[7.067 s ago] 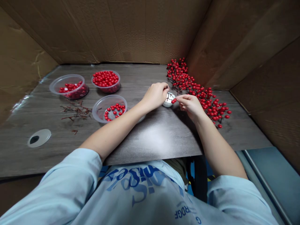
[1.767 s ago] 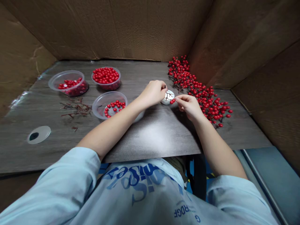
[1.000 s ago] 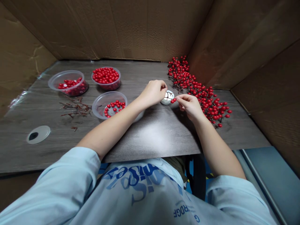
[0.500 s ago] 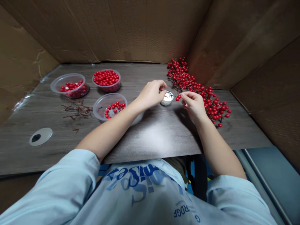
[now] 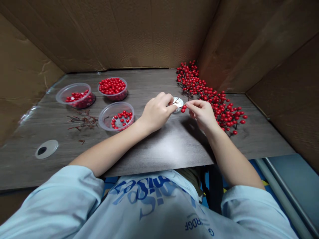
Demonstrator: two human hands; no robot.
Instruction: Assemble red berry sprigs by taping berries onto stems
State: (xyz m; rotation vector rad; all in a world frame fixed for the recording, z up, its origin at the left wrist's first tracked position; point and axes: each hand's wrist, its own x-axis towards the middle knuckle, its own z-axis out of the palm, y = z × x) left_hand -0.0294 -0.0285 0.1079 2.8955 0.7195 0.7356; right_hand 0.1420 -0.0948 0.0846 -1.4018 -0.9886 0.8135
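L hand (image 5: 157, 111) is curled, fingers closed and thumb side resting against the small white disc (image 5: 178, 104), seemingly gripping it at its left edge, though part of the grip is hidden. Disc sits on the worktop (image 5: 169, 146) approx mid-frame, just right of L hand, w/ thin dark stems (image 5: 177, 102) across its top.

R hand (image 5: 203, 114) is closed to a pinch, thumb & forefinger gripping a short berry stem (image 5: 183, 109) w/ red berries at its end. Those berries are right beside the disc, btwn it & R hand's fingertips.

Big pile of berry sprigs (image 5: 206, 89) runs from top-center of frame down to the right, just past R hand. Three clear plastic tubs at upper left: one far left w/ a few berries (image 5: 62, 94), one top-center, nearly full (image 5: 119, 81), & one nearer the L forearm w/ a loose ring of berries (image 5: 104, 116).

Loose bare stems (image 5: 82, 121) lie on the worktop left of the near tub. Round grey-white desk grommet (image 5: 46, 149) at far left. Cardboard walls (image 5: 112, 33) surround the worktop on 3 sides. Light blue shirt (image 5: 144, 205) w/ blue print fills the bottom of frame.
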